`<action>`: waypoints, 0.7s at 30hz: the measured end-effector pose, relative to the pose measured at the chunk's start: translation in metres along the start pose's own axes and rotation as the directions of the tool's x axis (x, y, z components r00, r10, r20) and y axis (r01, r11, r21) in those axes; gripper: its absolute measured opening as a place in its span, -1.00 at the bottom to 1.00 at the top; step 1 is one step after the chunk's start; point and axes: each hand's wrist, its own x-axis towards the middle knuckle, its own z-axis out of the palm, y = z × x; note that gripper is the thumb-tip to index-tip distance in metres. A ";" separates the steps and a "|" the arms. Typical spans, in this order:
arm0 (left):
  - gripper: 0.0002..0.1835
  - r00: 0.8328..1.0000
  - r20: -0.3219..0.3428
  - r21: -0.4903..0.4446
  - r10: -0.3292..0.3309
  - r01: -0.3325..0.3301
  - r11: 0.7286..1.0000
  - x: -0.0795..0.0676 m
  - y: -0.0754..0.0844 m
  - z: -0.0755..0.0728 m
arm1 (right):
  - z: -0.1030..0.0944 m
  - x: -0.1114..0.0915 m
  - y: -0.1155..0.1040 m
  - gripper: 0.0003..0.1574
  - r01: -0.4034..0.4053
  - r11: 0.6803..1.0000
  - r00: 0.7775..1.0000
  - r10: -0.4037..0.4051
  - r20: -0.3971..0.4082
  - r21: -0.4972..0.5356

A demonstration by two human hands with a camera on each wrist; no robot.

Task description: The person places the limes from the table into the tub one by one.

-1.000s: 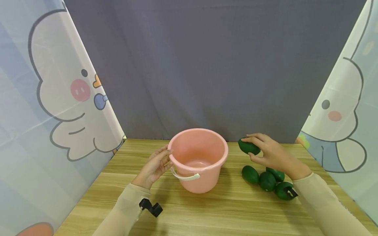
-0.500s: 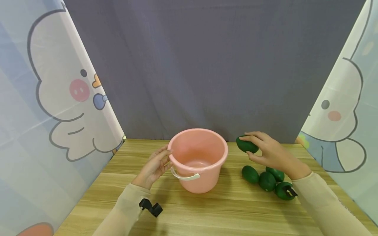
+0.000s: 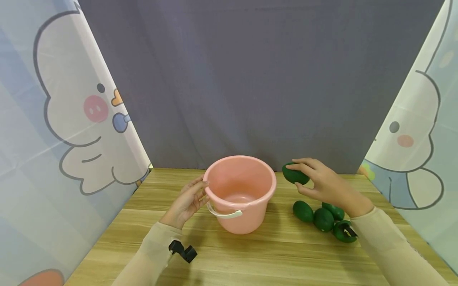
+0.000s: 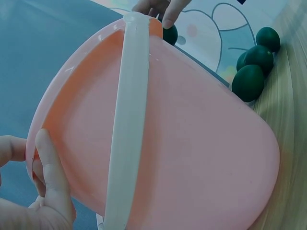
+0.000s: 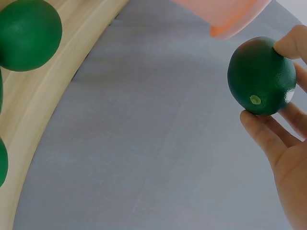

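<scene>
A pink bucket [image 3: 240, 220] stands upright on the table, its white handle [image 3: 229, 216] hanging down at the front left. My left hand [image 3: 187, 202] grips the bucket's left rim; in the left wrist view the thumb [image 4: 53, 175] lies against the outer wall, under the lip. To the right of the bucket, my right hand [image 3: 323, 184] holds a dark green avocado [image 3: 295, 174] above the table. The right wrist view shows its pale stem end [image 5: 255, 99], with fingertips and thumb pinching the fruit. The bucket's visible inside holds nothing.
Several more avocados [image 3: 323, 219] lie in a cluster on the wooden table [image 3: 264, 258], below my right hand. A grey curtain [image 3: 257, 87] hangs behind the table. Cartoon-printed curtains [image 3: 411, 159] flank both sides.
My right hand has moved slightly left and up with the avocado, nearer to the bucket's rim. The left hand and the bucket have stayed in place.
</scene>
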 end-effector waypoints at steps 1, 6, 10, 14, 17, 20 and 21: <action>-0.47 1.000 0.001 -0.001 0.000 0.000 1.000 0.000 0.000 0.000 | 0.000 0.001 0.000 -0.42 0.000 1.000 1.000 0.000 0.002 0.001; -0.47 1.000 -0.002 -0.005 0.000 0.000 1.000 0.000 0.000 0.000 | 0.001 0.004 -0.002 -0.43 0.003 1.000 1.000 -0.003 0.004 0.006; -0.47 1.000 -0.001 -0.011 -0.003 0.003 1.000 -0.002 0.000 -0.002 | 0.002 0.006 -0.009 -0.38 0.003 1.000 1.000 -0.003 -0.004 0.001; -0.47 1.000 0.011 -0.010 -0.007 0.007 1.000 -0.004 0.000 -0.004 | 0.002 0.008 -0.015 -0.40 0.006 1.000 1.000 -0.006 -0.012 0.003; -0.46 1.000 0.023 -0.005 -0.009 0.009 1.000 -0.006 0.001 -0.006 | 0.002 0.009 -0.019 -0.42 0.007 1.000 1.000 -0.007 -0.016 0.010; -0.46 1.000 0.027 -0.003 -0.012 0.012 1.000 -0.007 0.002 -0.008 | 0.003 0.011 -0.025 -0.43 0.010 1.000 1.000 -0.010 -0.022 0.017; -0.47 1.000 0.028 -0.001 -0.012 0.012 1.000 -0.008 0.002 -0.009 | 0.003 0.011 -0.027 -0.43 0.012 1.000 1.000 -0.012 -0.025 0.019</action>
